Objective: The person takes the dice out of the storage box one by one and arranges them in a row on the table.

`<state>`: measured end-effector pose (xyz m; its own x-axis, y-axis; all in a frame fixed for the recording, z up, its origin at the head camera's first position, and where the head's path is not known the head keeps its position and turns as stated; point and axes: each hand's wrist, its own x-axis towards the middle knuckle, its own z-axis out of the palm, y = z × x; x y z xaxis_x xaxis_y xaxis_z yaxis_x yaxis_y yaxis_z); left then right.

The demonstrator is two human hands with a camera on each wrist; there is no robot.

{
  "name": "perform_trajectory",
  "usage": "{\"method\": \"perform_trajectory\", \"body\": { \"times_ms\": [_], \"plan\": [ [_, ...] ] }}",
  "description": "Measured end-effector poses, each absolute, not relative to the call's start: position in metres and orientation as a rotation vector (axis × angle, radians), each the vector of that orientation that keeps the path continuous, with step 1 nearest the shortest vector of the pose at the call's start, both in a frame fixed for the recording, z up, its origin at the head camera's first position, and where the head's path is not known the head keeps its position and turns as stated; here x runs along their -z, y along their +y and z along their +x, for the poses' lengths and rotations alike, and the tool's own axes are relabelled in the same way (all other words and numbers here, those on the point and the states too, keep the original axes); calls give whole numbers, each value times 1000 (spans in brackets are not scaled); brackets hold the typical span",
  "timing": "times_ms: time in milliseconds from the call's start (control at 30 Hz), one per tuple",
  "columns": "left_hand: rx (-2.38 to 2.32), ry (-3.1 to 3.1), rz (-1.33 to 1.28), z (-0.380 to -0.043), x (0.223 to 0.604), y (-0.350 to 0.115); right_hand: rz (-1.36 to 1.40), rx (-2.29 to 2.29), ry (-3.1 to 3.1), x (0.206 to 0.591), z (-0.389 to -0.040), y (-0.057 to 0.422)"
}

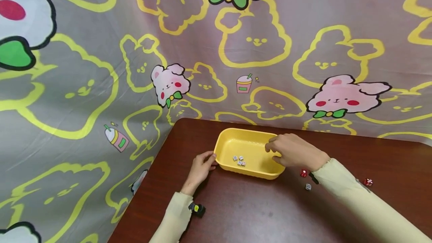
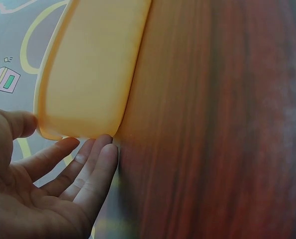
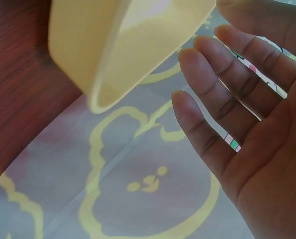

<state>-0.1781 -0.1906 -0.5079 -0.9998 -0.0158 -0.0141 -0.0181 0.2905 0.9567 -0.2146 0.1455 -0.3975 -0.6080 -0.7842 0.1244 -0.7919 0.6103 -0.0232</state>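
A yellow rectangular tray (image 1: 236, 132) stands on the dark brown table. Several small white dice (image 1: 241, 163) lie on its floor, toward the left. My left hand (image 1: 201, 168) is at the tray's left end; in the left wrist view its thumb touches the rim and the fingertips rest against the outer end wall, not wrapped round it. Over the tray's right end hovers my right hand (image 1: 291, 151), fingers loosely bent and spread. Nothing shows between those fingers in the right wrist view, where the tray (image 3: 83, 45) is beside them.
Right of the tray, a red die (image 1: 303, 173) and a white die (image 1: 308, 187) lie on the table (image 1: 256, 213) near my right wrist. Another red die (image 1: 368, 182) lies farther right, beyond the sleeve. A patterned cloth (image 1: 270, 104) hangs behind the table and along its left side.
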Motion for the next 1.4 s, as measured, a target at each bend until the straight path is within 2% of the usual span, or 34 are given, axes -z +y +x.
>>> {"method": "perform_trajectory", "body": {
  "times_ms": [367,733,1400],
  "plan": [
    [-1853,2542,-22,-178,508,-191,1426,-97,-2748,386,-232,109],
    [-1840,2546,-20,-177,508,-191,1490,-109,-2831,395,-249,78],
    [-1842,2549,-49,-179,506,-189,1526,-83,-2886,401,-262,49]
  ]
}}
